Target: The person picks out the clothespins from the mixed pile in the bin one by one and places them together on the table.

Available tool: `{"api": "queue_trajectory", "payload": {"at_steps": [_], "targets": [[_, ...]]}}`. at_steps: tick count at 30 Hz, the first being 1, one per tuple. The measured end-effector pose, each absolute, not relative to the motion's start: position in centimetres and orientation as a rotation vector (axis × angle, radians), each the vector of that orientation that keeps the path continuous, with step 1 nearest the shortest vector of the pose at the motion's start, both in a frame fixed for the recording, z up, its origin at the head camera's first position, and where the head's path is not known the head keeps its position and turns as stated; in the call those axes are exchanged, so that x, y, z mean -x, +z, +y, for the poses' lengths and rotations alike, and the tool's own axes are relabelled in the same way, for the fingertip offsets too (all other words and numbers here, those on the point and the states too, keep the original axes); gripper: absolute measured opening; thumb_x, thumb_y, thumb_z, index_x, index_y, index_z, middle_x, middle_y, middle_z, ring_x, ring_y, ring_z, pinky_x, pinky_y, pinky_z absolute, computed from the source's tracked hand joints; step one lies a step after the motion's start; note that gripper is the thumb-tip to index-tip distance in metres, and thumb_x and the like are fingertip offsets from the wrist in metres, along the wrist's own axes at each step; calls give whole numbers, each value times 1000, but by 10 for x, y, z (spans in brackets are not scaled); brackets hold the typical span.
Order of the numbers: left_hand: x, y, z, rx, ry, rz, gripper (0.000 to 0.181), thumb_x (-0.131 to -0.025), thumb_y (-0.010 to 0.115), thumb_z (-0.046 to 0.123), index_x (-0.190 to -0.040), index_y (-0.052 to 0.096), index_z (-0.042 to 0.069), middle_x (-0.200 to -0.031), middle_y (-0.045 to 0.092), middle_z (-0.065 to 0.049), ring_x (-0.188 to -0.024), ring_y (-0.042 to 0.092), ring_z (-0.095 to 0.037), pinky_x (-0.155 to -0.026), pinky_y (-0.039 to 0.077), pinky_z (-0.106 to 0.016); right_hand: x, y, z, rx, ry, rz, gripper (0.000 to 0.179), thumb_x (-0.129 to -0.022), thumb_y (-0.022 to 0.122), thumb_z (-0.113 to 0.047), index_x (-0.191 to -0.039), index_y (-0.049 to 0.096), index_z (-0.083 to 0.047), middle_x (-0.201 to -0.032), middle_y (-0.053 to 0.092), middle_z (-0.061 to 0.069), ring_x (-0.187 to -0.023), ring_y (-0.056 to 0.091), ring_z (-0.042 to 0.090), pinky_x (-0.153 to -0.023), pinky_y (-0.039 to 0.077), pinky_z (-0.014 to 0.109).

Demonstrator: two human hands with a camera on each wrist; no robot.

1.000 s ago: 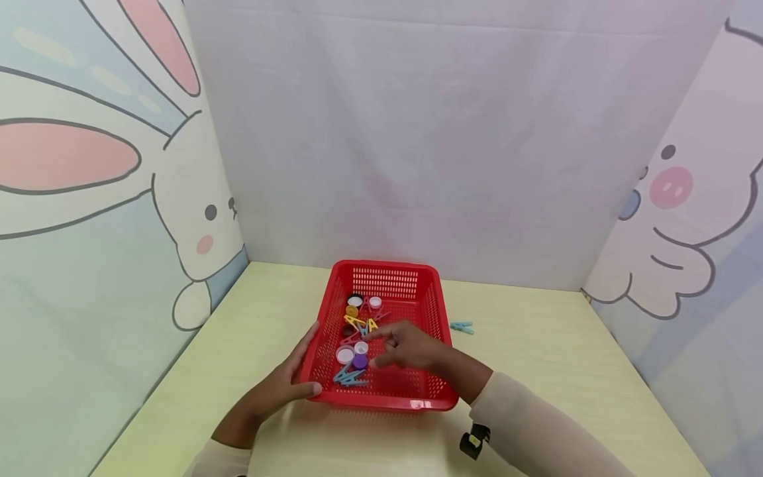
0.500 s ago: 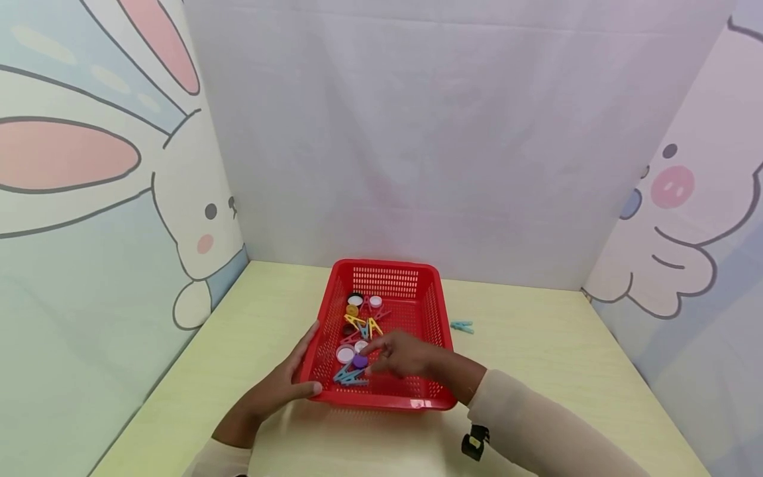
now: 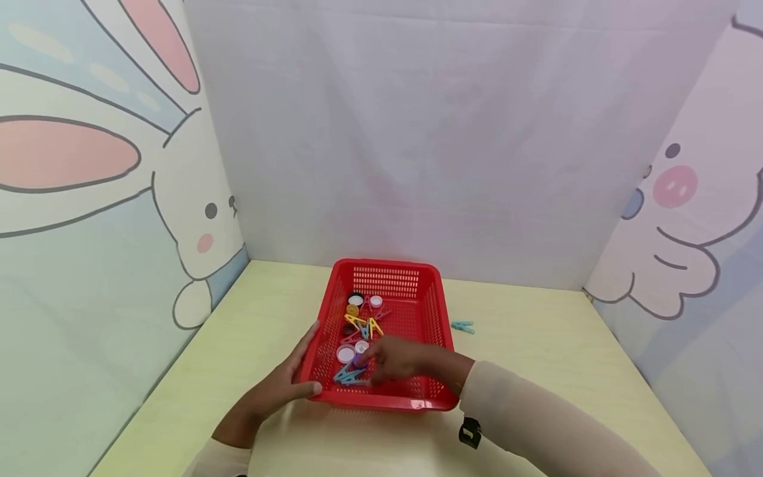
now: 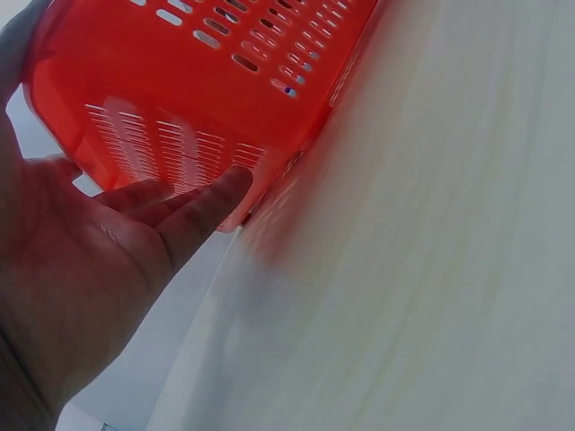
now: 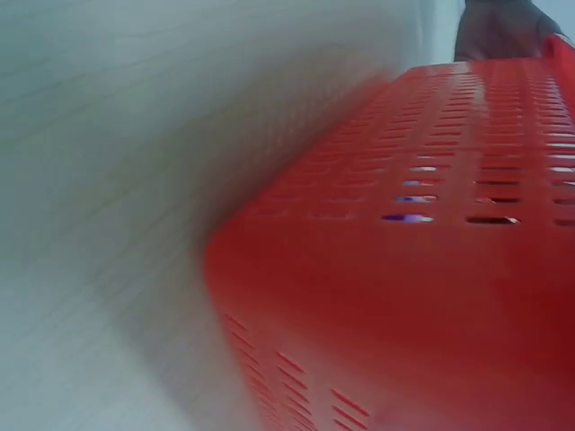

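Observation:
My left hand (image 3: 277, 391) holds the near-left corner of a red basket (image 3: 407, 400), its thumb over the front rim. The left wrist view shows its fingers (image 4: 211, 208) stretched along the outer wall. Inside the basket, my right hand (image 3: 398, 359) reaches low with its index fingertip over a purple cap (image 3: 359, 360), which it partly covers. Its thumb is apart from the index finger. Close by lie a small white cap (image 3: 361, 346), a wider white lid (image 3: 345, 354) and light blue clothespins (image 3: 350, 376). The right wrist view shows mostly the basket's outside.
Further back in the basket are yellow clothespins (image 3: 375, 327), pink clothespins (image 3: 382, 314), a gold cap (image 3: 352, 310), a brown cap (image 3: 348, 329) and a black-rimmed white lid (image 3: 355, 300). A light blue clothespin (image 3: 462, 326) lies on the table right of the basket.
My right hand has moved lower in the basket, from beside the white cap to the purple cap, with its index finger now over it. The left hand has stayed put.

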State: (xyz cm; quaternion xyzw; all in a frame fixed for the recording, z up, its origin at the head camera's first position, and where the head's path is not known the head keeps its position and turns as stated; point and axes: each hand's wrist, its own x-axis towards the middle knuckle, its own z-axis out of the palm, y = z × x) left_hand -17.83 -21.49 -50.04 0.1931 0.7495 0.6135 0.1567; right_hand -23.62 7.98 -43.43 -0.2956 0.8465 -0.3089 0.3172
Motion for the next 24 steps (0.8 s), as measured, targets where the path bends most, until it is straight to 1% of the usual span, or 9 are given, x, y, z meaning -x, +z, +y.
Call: {"api": "queue_trajectory", "payload": {"at_steps": [1, 4, 10, 15, 20, 24], "targets": [[178, -501, -215, -554, 1754, 2148, 115, -97, 78, 23, -176, -4, 39, -176, 21, -24, -150, 42, -46, -97, 67, -39, 236, -436, 79, 775, -809, 2234, 47, -94, 86, -15, -140, 76, -16, -98, 77, 0, -70, 60, 11, -63, 52, 21], [178, -501, -214, -548, 1757, 2144, 115, -97, 78, 22, -176, -3, 40, -176, 21, -24, -150, 42, -46, -97, 67, -39, 236, -439, 78, 772, -802, 2234, 47, -93, 86, -13, -139, 76, -15, -106, 79, -1, -73, 60, 11, -65, 53, 22], [177, -501, -215, -553, 1765, 2133, 115, -97, 78, 22, -176, -4, 38, -176, 21, -24, -150, 42, -46, -97, 67, -39, 237, -440, 77, 736, -785, 2245, 49, -92, 87, -13, -139, 77, -17, -110, 78, -3, -76, 62, 12, -66, 55, 23], [177, -501, -215, -556, 1774, 2126, 115, -97, 78, 22, -176, -4, 38, -176, 20, -24, -150, 41, -47, -98, 67, -40, 238, -444, 75, 700, -790, 2258, 48, -90, 89, -13, -137, 78, -18, -121, 78, 1, -84, 63, 13, -71, 57, 25], [177, -502, -216, -549, 1774, 2124, 115, -97, 78, 21, -176, -4, 38, -177, 19, -24, -151, 40, -48, -98, 67, -40, 238, -446, 74, 667, -794, 2273, 44, -90, 90, -14, -133, 80, -18, -114, 74, 3, -92, 62, 16, -74, 55, 29], [179, -501, -215, -560, 1769, 2123, 115, -97, 78, 21, -176, -4, 39, -176, 20, -24, -151, 40, -47, -98, 67, -39, 238, -448, 73, 640, -769, 2305, 39, -92, 88, -15, -130, 80, -18, -115, 74, 1, -101, 61, 17, -85, 58, 35]]}}
